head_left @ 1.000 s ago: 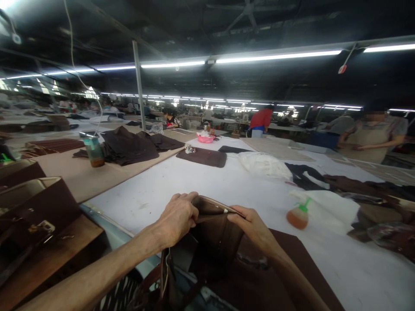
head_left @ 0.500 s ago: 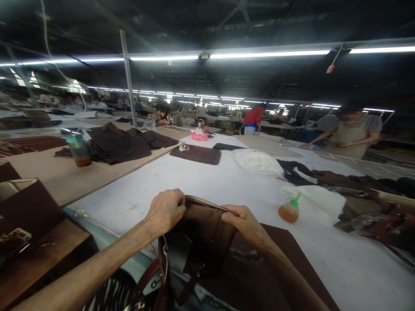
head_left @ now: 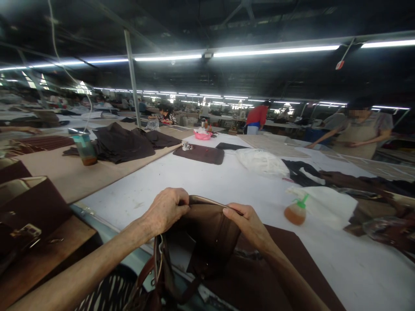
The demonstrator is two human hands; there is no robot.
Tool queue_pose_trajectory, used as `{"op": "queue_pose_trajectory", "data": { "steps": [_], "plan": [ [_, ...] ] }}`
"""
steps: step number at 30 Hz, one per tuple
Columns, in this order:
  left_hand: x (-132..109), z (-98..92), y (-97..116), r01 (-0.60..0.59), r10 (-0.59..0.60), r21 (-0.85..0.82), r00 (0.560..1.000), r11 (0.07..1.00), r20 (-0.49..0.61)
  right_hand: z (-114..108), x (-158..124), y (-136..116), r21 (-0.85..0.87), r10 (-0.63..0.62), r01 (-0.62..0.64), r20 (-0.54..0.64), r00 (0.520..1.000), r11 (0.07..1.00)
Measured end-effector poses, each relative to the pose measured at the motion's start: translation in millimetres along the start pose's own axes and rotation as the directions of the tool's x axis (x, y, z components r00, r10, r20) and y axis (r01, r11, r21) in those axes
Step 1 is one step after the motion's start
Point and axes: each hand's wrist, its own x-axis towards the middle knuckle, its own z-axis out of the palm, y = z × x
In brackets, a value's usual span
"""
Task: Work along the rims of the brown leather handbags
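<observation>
A dark brown handbag stands at the table's near edge with its mouth spread, so its brown inside shows. My left hand is closed on the left part of the bag's far rim. On the right part of that same rim, my right hand pinches the edge, thumb on the inner side. Between the two hands the rim is stretched in a nearly straight line. A reddish-brown handle hangs at the near left side. Under the bag lies a flat brown sheet. My fingertips beyond the rim are hidden.
A squat bottle of amber liquid with a green spout stands right. Further off are a brown mat, a pink basket and a white plastic bag. Another bag sits at left. A co-worker stands far right.
The view has shifted slightly, so most things sit a little further right. Both hands keep their hold on the rim. At far left, another person's forearm has come into view.
</observation>
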Motion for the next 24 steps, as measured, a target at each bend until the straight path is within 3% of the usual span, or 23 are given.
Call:
{"op": "queue_pose_trajectory", "data": {
  "steps": [2,5,13,24],
  "plan": [
    [-1.5,0.6,-4.2,-0.12,0.12,-0.058,0.993,0.991,-0.007,1.8,-0.7,-0.1,0.0,-0.024,0.024,-0.019,1.0,1.0],
    [-2.4,2.0,-6.3,-0.15,0.148,-0.081,0.988,0.985,-0.034,4.3,-1.6,0.2,0.005,-0.059,0.059,-0.053,0.997,0.998],
    [2.8,6.4,3.9,0.09,-0.086,0.039,0.992,0.995,-0.096,6.8,-2.5,1.5,-0.211,-0.102,0.084,-0.079,0.992,0.974],
    [3.6,10.1,13.8,0.181,-0.165,0.131,0.979,0.975,-0.12,6.9,-0.3,-6.9,-0.42,-0.084,0.031,-0.108,0.991,0.907]
  ]
}}
